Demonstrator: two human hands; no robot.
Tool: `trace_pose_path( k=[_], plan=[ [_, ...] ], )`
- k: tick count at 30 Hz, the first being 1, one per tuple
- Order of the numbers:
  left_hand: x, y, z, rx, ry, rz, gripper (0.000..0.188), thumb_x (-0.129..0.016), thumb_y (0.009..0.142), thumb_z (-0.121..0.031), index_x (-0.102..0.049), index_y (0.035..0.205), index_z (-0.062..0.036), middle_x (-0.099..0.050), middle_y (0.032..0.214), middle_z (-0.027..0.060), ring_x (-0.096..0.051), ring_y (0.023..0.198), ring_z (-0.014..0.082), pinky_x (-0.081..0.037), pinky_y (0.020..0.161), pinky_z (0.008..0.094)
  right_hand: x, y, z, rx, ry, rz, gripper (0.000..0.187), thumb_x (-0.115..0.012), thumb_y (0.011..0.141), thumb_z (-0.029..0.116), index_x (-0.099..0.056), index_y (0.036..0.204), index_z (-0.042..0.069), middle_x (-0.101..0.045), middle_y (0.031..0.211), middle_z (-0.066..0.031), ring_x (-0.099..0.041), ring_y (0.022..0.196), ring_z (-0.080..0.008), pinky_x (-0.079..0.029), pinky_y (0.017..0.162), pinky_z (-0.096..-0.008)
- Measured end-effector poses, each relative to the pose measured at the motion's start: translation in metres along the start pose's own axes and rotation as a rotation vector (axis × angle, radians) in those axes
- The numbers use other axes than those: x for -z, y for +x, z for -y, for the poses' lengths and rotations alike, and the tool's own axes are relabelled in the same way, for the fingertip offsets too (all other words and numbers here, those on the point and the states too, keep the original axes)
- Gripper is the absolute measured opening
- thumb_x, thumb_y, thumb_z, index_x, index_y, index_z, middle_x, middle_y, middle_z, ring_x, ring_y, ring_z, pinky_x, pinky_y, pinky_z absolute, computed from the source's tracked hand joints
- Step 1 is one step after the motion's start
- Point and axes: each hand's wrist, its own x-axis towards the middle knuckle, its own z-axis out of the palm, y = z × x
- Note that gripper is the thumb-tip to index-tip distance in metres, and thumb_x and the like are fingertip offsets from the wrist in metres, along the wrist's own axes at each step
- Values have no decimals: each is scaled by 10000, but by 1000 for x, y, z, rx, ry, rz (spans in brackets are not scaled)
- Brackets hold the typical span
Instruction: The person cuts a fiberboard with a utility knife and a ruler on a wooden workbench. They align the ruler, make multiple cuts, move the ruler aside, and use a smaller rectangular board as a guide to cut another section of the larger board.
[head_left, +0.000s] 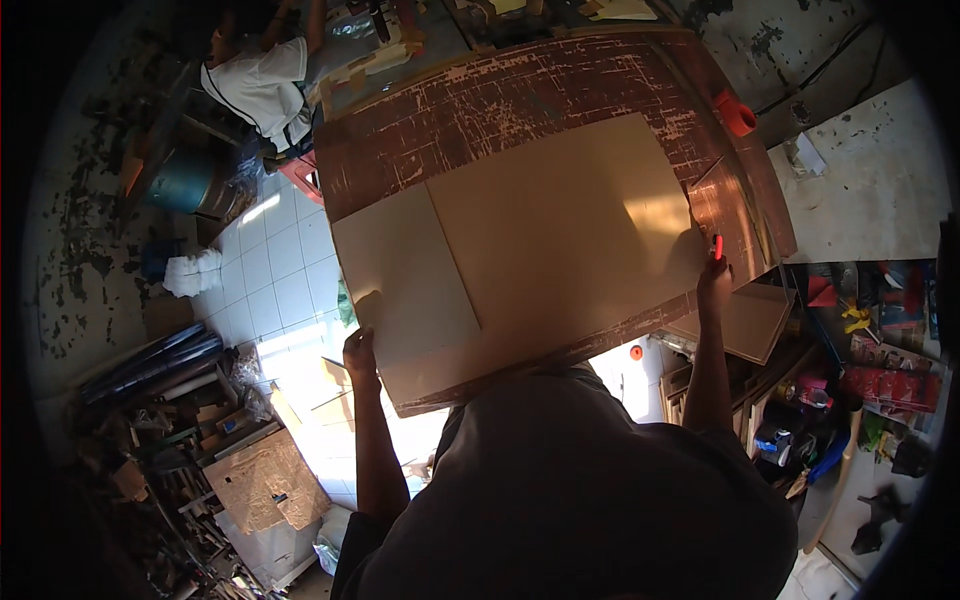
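A large brown cardboard sheet (560,225) lies at a slant on the worn red-brown table (480,105). Over its left end rests a smaller, greyer cardboard sheet (400,255), whose straight right edge crosses the big one. At the left border of the smaller sheet, my left hand (360,353) has its fingers closed on the edge. My right hand (714,284) is closed round a slim red tool (718,247) with a dark end, its exact kind too small to tell. That hand is beside the large sheet's right edge, near the table's right side.
An orange-red tape dispenser-like object (736,113) sits at the table's far right. Another person (265,90) stands at the far left. Boards (745,320) lean below the table's right side. Dark rolls (155,365) and scrap wood (265,480) fill the lower left.
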Motion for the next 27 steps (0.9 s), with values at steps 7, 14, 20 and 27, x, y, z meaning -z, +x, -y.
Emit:
trace_pose_path(
  k=[7,14,20,27],
  plan=[
    [-30,69,-28,85,-1,-30,383,-697,901,-324,-700,1084,13,-655,927,64,-576,830,193,-476,787,367,17,57,65,168,77,-142,307,-497,993,297,-662,1036,41,-683,947,-246,-653,856,-457,-508,771,-542],
    [-50,64,-41,45,158,-177,528,-730,901,-303,-604,1301,16,-691,1085,111,-625,966,221,-494,866,362,34,52,71,129,148,-187,312,-558,1006,319,-664,1098,40,-689,980,-235,-662,907,-420,-516,824,-513],
    [-72,25,-26,-155,366,-190,556,-698,951,-263,-503,1400,2,-630,1287,192,-612,1192,309,-476,1006,413,9,0,120,30,869,277,232,-581,1032,204,-642,1132,5,-685,926,-39,-649,811,-133,-518,722,-299],
    [-94,20,-28,-137,519,-279,529,-720,916,-274,-549,1355,-34,-617,1298,173,-597,1212,305,-472,991,410,-37,-99,252,-38,1396,1029,276,-573,1058,254,-582,1108,-17,-635,877,-59,-594,727,-115,-485,657,-259]
  ],
)
